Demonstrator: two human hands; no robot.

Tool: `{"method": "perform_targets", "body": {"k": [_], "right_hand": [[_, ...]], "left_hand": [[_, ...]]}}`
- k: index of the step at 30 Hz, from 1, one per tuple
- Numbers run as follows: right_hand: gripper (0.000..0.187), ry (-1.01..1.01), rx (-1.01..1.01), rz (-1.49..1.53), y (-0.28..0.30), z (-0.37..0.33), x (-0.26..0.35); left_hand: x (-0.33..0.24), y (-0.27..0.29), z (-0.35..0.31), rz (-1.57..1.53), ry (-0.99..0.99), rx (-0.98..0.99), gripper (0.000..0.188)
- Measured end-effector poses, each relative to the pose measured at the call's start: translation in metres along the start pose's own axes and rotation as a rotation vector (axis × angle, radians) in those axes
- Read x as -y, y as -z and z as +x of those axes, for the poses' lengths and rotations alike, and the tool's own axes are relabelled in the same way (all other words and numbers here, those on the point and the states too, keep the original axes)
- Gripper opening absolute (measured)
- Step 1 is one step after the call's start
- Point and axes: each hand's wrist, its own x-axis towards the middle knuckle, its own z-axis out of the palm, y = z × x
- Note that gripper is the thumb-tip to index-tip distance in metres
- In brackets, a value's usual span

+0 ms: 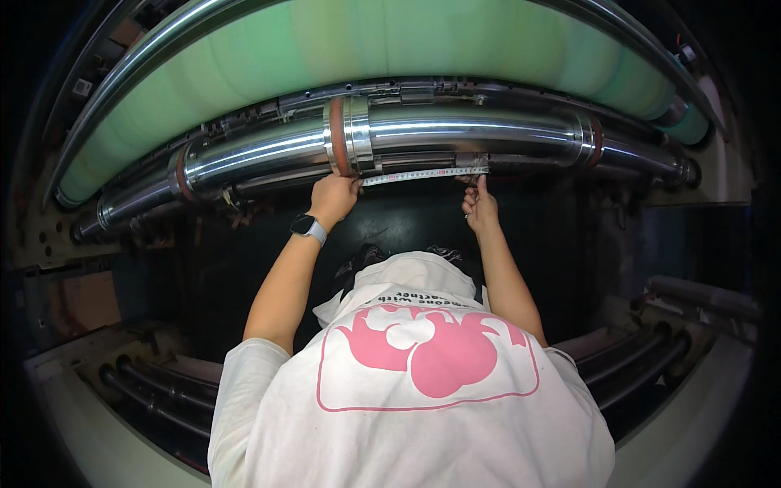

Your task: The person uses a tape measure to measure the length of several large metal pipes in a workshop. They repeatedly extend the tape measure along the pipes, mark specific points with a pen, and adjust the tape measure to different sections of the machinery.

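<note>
A pale measuring tape (419, 175) is stretched sideways in front of a shiny steel shaft (464, 132). My left hand (332, 198), with a watch (307, 227) on its wrist, is closed on the tape's left end, just below a steel collar with a brown-red ring (338, 134). At the other end, my right hand (480, 205) pinches the tape, thumb pointing up and the other fingers curled. The tape's case cannot be made out; a hand may hide it. Both forearms reach forward, bare below white sleeves.
Beyond the shaft lies a large pale green roller (390, 45) with a metal bar along its far side. Further collars with brown-red rings (184, 172) sit toward the shaft's ends. Machine side frames (706, 191) stand at both sides, with dark rollers (634, 374) lower right.
</note>
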Motion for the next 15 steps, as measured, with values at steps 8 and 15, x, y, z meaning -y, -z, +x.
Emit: {"method": "perform_targets", "body": {"k": [8, 15], "right_hand": [[0.043, 0.046, 0.03, 0.017, 0.003, 0.012, -0.015], [0.042, 0.066, 0.005, 0.176, -0.01, 0.011, -0.024]], "left_hand": [[0.011, 0.007, -0.001, -0.132, -0.077, 0.081, 0.02], [0.025, 0.016, 0.002, -0.237, -0.095, 0.097, 0.021]]}}
